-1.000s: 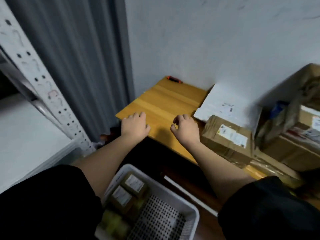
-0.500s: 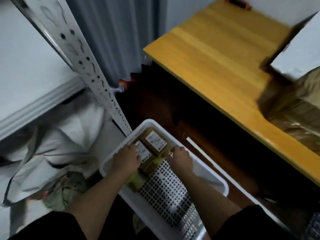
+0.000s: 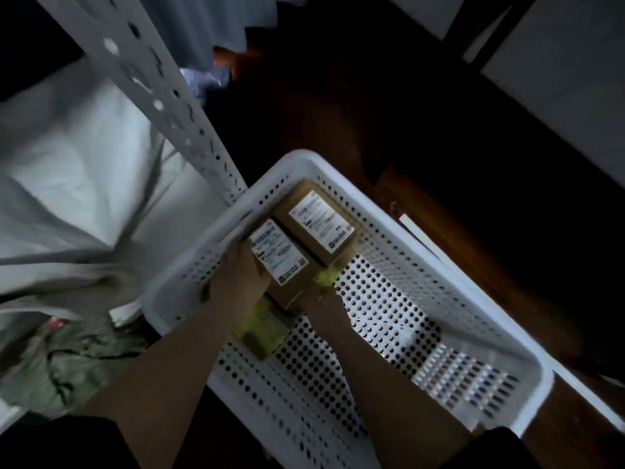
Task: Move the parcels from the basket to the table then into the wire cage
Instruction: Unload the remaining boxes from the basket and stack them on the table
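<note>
Head view, only one. Both my hands are down in the basket (image 3: 500, 363), going for the near box (image 3: 280, 262). It sits in the far-left corner against the basket wall, touching the far box (image 3: 321, 225) beside it, and on top of a yellow-taped parcel (image 3: 263, 330). To do this well I'd squeeze from both sides and lift straight up, so the far box doesn't get dragged and the taped parcel underneath doesn't snag. Keep it level and clear the rim before swinging up to the table, which is out of frame.

Left hand (image 3: 238, 282) is on the box's left edge, fingers curled over it, grasping. Right hand (image 3: 323, 308) is at the box's near-right corner, back of the hand toward me, fingers hidden under the box, so I can't tell if it's gripping. Both forearms reach steeply down, wrists close together. Frame is dim and a bit blurred.
</note>
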`<state>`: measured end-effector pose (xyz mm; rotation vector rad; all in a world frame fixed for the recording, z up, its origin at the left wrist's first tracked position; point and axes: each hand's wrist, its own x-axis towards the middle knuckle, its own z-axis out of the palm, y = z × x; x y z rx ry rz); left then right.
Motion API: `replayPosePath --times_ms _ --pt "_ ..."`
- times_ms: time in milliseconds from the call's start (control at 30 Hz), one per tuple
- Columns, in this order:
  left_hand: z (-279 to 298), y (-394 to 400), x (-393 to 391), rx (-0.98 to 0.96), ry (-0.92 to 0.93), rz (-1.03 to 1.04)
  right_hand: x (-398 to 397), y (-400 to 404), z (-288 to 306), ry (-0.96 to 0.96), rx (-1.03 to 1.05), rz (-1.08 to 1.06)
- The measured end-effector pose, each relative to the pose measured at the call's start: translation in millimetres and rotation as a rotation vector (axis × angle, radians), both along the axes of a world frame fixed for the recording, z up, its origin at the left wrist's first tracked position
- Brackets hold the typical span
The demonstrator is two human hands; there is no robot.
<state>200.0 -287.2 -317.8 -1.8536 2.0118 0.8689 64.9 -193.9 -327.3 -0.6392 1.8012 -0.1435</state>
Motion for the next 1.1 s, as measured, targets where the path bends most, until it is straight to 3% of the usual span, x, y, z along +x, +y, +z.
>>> replayPosePath --times_ms 133,300,433,667,867,1100 --pt "-32.6 -15.1 5.3 0.000 -0.033 0.053 16.1 -10.9 -79.2 -0.133 -0.005 -0.306" --pt "-60.2 -22.7 17.2 0.101 0.172 0.260 30.9 -19.4 -68.1 -0.276 -0.012 -0.568" --pt "-53.6 -16.0 15.8 0.139 0.208 0.375 35.8 -12.8 -39.4 -0.337 0.011 -0.690" --pt "-30.0 -0.5 -2.4 0.291 0.149 0.367 45.6 -14.9 -20.4 -0.375 -0.042 -0.775" --pt "-47.4 -18.5 19.4 0.071 0.001 0.153 33.9 -17.3 -39.6 -0.391 -0.037 -0.809" --pt "-71.5 -12.8 20.5 0.111 0.038 0.254 36.8 -12.2 -58.2 -0.433 0.021 -0.800"
